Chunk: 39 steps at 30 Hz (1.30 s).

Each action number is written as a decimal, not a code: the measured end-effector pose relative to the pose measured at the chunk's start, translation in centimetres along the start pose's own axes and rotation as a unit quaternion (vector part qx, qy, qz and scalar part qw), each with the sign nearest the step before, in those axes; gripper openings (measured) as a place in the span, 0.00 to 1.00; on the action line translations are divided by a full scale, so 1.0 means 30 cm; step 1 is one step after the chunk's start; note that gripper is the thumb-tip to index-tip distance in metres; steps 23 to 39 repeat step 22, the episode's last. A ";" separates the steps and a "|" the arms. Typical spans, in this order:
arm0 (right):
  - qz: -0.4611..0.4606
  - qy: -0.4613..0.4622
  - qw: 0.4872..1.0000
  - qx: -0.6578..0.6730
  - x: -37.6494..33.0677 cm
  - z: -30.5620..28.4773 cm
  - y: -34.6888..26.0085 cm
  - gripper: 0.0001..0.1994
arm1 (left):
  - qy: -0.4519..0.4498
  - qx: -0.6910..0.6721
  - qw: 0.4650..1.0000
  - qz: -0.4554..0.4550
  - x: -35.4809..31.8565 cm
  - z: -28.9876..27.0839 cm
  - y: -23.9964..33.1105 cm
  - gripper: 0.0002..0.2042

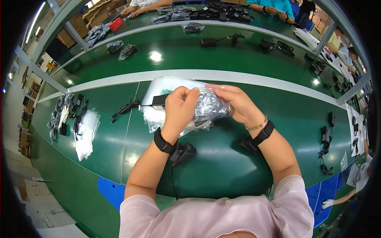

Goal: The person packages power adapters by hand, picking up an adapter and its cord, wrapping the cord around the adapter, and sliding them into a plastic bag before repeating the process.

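Note:
A clear plastic bag (212,104) with something dark inside, looking like a power adapter, is held between my two hands above the table. My left hand (180,107) pinches the bag's left side, its thumb and bent fingers closed together. On the bag's right side my right hand (238,102) grips with thumb and fingers. Below them lies a stack of clear flat bags (158,85). A black power adapter (159,100) rests on that stack beside my left hand, partly hidden by it, its bundled cable (126,109) reaching left.
Loose clear bags (86,135) and several cabled adapters (63,113) lie on the left. More adapters (325,137) lie at the right. Beyond a pale rail (206,74) runs a green belt (170,59) carrying bagged and loose adapters. Other people stand at the far side and right.

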State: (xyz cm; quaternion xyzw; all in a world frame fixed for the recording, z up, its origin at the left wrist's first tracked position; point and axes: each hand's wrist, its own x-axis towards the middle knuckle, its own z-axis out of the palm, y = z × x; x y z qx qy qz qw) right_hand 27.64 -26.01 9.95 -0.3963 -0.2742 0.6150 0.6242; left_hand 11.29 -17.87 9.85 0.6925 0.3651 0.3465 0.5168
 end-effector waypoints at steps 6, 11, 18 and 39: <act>-0.047 0.092 0.993 -0.061 0.148 -0.145 -0.130 0.12 | -0.013 -0.313 0.937 -0.155 0.019 0.022 -0.004 0.09; -0.237 0.368 0.781 -0.446 0.472 -0.614 -0.348 0.10 | -0.218 -0.044 0.974 0.052 -0.126 0.188 -0.106 0.09; -0.088 0.269 0.419 -0.863 0.676 -0.701 -0.368 0.21 | -0.348 0.016 0.926 0.145 -0.148 0.221 -0.160 0.08; -0.002 0.176 0.472 -0.864 0.787 -0.436 -0.337 0.34 | -0.365 0.052 0.917 0.151 -0.137 0.219 -0.173 0.08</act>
